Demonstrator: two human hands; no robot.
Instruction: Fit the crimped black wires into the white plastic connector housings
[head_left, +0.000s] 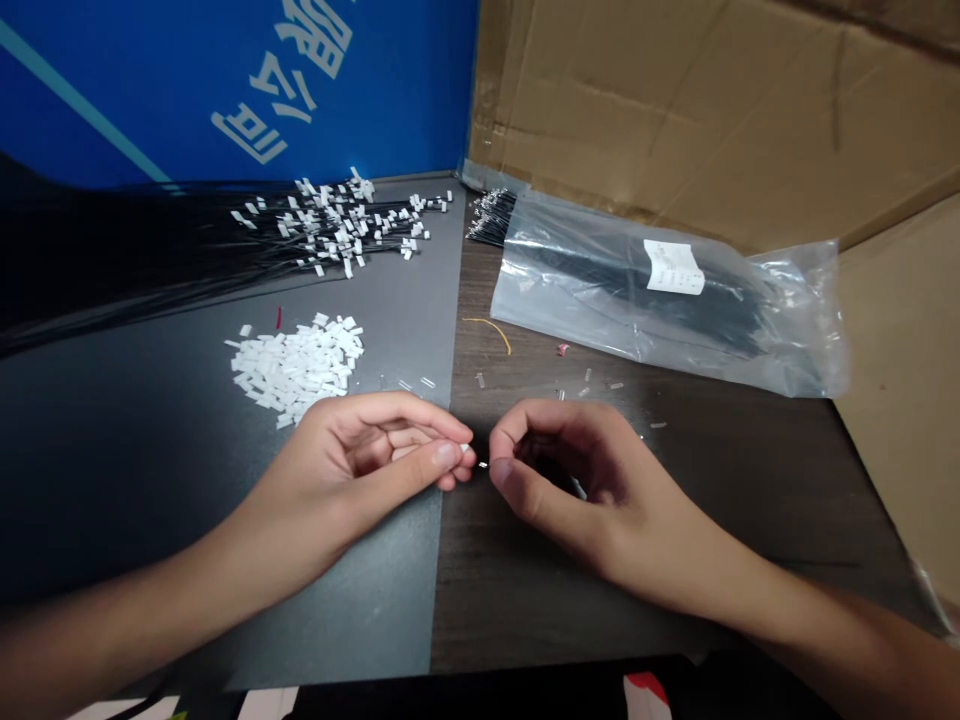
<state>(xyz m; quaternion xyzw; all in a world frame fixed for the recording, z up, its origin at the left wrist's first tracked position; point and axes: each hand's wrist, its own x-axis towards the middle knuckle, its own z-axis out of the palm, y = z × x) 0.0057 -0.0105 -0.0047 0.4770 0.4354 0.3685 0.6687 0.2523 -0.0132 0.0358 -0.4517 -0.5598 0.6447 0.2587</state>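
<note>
My left hand (375,455) pinches a tiny white plastic connector housing (465,450) between thumb and fingertips. My right hand (562,480) faces it, with thumb and fingers closed on a thin dark wire that is hard to see, and a small metal tip (483,465) shows just beyond the thumb. The two hands almost touch. Left of them lies a heap of loose white connector housings (296,365). Farther back spreads a bundle of black wires with white connectors on their ends (337,225).
A clear plastic bag (637,290) of black wires with a white label lies at the back right, against cardboard sheets (697,100). A blue printed board (225,90) stands behind the dark mat (135,480). A yellow wire scrap (491,333) and small bits lie on the wooden table (750,500).
</note>
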